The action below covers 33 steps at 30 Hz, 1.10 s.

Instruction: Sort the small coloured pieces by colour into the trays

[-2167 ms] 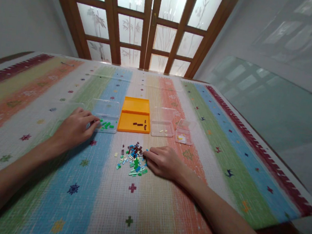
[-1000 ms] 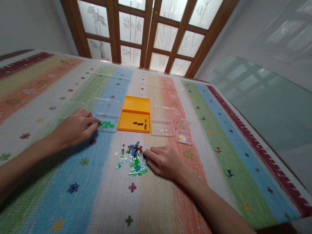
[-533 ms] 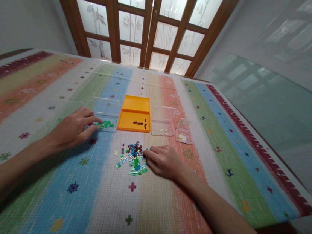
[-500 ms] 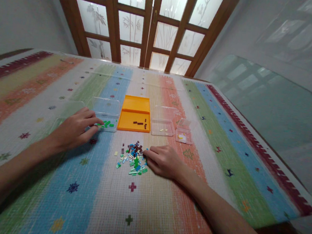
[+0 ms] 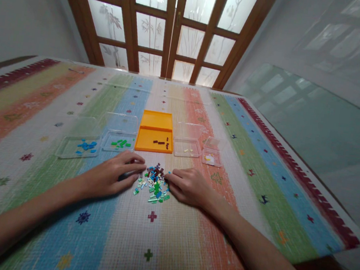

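Note:
A small pile of mixed little bricks (image 5: pixel 154 183) lies on the striped tablecloth (image 5: pixel 154 237). My left hand (image 5: pixel 114 175) rests on the cloth at the pile's left edge. Its fingers are loosely bent and apart, with the fingertips beside the bricks and nothing held. My right hand (image 5: pixel 188 186) lies flat at the pile's right edge, fingers stretched toward the bricks. Behind the pile stand a clear box with blue pieces (image 5: pixel 66 151), a clear box with green pieces (image 5: pixel 107 137), an orange box (image 5: pixel 156 125) with dark pieces, and a clear box with pale pieces (image 5: pixel 178 151).
A smaller clear box (image 5: pixel 218 161) with yellow and white bits stands at the right end of the row. Wooden doors with frosted glass (image 5: pixel 167 24) rise behind the table. The table's right edge (image 5: pixel 294 166) runs along a pale wall.
My left hand has moved from the box with green pieces to the left edge of the pile, uncovering the box with blue pieces. My right hand has stayed in place.

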Each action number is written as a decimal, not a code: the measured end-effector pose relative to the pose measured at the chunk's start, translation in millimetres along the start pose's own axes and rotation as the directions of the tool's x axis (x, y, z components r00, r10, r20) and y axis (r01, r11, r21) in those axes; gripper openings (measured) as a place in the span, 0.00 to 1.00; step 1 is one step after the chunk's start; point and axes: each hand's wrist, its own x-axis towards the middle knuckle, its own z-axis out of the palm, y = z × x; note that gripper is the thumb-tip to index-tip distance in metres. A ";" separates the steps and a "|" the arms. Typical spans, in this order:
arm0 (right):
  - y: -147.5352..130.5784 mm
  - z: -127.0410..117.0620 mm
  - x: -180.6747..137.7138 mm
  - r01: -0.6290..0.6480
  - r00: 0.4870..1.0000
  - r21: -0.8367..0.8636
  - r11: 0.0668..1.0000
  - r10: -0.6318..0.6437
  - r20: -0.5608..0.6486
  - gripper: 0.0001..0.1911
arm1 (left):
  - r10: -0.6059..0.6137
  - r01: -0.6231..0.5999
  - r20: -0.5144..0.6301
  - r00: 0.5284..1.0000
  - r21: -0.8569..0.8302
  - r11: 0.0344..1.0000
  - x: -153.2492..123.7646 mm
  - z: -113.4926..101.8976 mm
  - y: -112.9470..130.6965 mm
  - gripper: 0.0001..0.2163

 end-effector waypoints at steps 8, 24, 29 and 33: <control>0.4 1.4 -0.2 0.000 1.000 -0.005 1.000 0.000 0.014 0.14 | -0.003 0.004 0.019 1.000 -0.051 0.999 0.5 3.9 0.1 0.13; 1.2 2.4 -1.4 -0.004 1.000 -0.013 1.000 0.004 0.012 0.12 | -0.058 0.061 -0.116 0.992 0.022 0.998 24.0 -23.6 2.9 0.08; 1.8 2.1 -1.8 0.005 1.000 -0.018 1.000 -0.004 0.013 0.12 | -0.058 0.078 -0.149 0.987 0.128 0.989 54.4 -25.1 -9.2 0.06; 1.7 1.1 -1.7 0.011 1.000 -0.029 1.000 -0.011 0.006 0.12 | -0.062 0.090 -0.132 0.989 0.225 0.970 82.1 -17.8 -30.9 0.06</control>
